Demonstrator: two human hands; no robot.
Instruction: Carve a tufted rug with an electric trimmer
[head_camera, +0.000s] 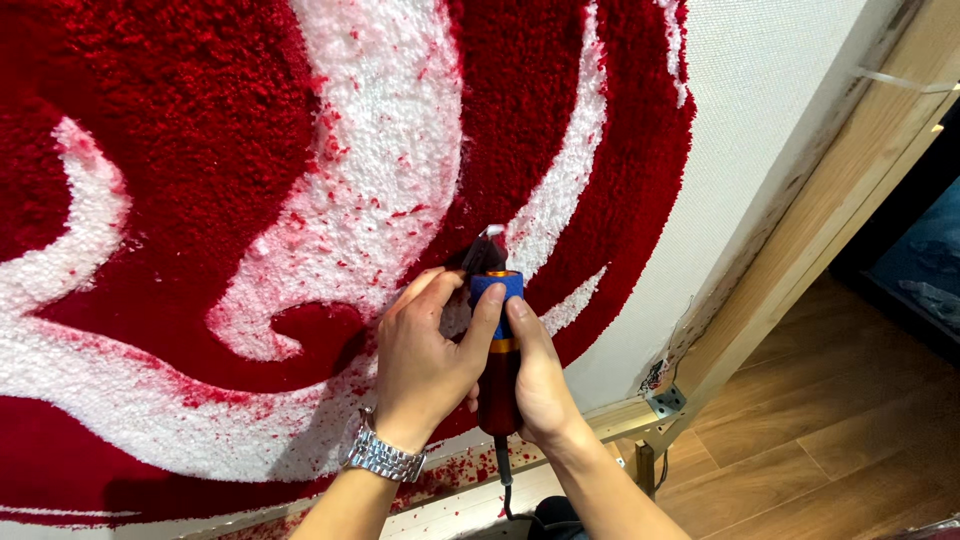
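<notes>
**Both hands on the carving trimmer at the rug's lower centre**

You are holding a corded electric trimmer (499, 350) in the lower centre of the frame, with its black cutting head pressed into the pile of the red and white tufted rug (200, 150). The tool's long axis is running nearly vertical in the picture: the cutting head is pointing up, at the boundary where a narrow white stripe is meeting the red field, and the dark red body is running down toward the frame's bottom edge. A blue band and an orange ring are marking the upper end of the body.

Your right hand (540, 385) is wrapping the body from the right side, fingers closed around it, the thumb lying up along the blue band. Your left hand (425, 365) is approaching from the left; its thumb and forefinger are pinching the top of the body just below the head, and the remaining fingers are curling against the rug surface. A metal wristwatch (385, 458) is sitting on the left wrist.

Both forearms are rising from the bottom edge and converging on the tool. The power cord (505, 485) is hanging straight down from the tool's base.

The rug is stretched on a wooden frame (830, 190), which is slanting along the right of the picture, with a metal bracket (666, 402) at its lower corner. Loose red fibres are scattered on the white pile.
</notes>
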